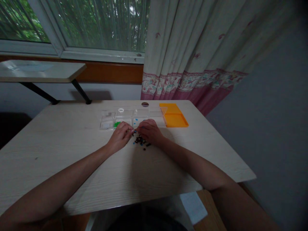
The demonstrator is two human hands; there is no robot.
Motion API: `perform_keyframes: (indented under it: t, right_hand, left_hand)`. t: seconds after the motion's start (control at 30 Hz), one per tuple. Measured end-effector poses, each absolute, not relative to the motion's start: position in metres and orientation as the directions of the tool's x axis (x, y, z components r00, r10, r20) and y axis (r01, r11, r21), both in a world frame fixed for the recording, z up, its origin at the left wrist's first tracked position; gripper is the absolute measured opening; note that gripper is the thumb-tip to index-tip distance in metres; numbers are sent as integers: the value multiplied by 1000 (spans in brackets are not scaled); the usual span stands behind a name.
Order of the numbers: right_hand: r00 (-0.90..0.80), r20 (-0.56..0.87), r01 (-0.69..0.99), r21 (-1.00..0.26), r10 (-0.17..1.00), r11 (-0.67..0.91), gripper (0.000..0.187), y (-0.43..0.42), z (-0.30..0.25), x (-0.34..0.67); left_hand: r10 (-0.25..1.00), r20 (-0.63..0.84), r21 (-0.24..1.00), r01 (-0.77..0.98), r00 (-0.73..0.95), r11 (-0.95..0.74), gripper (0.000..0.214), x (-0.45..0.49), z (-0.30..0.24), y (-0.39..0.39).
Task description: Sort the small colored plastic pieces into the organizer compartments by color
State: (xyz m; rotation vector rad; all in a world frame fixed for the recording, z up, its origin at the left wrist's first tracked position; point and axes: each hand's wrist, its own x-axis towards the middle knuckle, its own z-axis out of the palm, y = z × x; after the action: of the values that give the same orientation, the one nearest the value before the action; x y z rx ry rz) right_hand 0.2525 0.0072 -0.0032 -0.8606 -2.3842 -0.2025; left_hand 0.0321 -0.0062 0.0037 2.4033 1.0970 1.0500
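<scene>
My left hand [120,136] and my right hand [151,132] meet over the table, fingertips nearly touching. The left fingers are pinched together; a small blue bit shows between the two hands, but which one holds it is unclear. My right hand is curled with its fingers pressed close, hiding what they may grip. Just below lies a loose heap of tiny dark brown and blue pieces [140,140]. Behind both hands stand clear plastic compartment boxes [109,124]. Green pieces [117,124] sit in one compartment, and a few blue pieces [136,120] in another.
An orange two-part plastic tray [178,120] lies at the back right, touching or close to the clear boxes. A round dark spot [145,104] is near the table's [101,179] far edge. A raised shelf [40,72] on black legs stands at the back left.
</scene>
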Motion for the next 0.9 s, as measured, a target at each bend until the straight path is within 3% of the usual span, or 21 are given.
perform_keyframes:
  t: [0.33, 0.43, 0.63, 0.9]
  right_hand:
    - [-620, 589, 590, -87, 519, 803, 19, 6, -3, 253]
    - [-519, 611, 648, -175, 598, 741, 17, 9, -2, 255]
    - [-151, 653, 754, -409, 742, 513, 23, 20, 0, 262]
    - [-145, 649, 756, -415, 747, 506, 28, 22, -2, 262]
  left_hand:
    - [752, 499, 536, 530, 430, -658, 22, 33, 3, -6]
    - [762, 495, 548, 531, 417, -646, 24, 33, 5, -7]
    - [757, 495, 549, 522, 426, -653, 28, 33, 10, -10]
    - [765, 484, 559, 521, 426, -644, 33, 33, 12, -11]
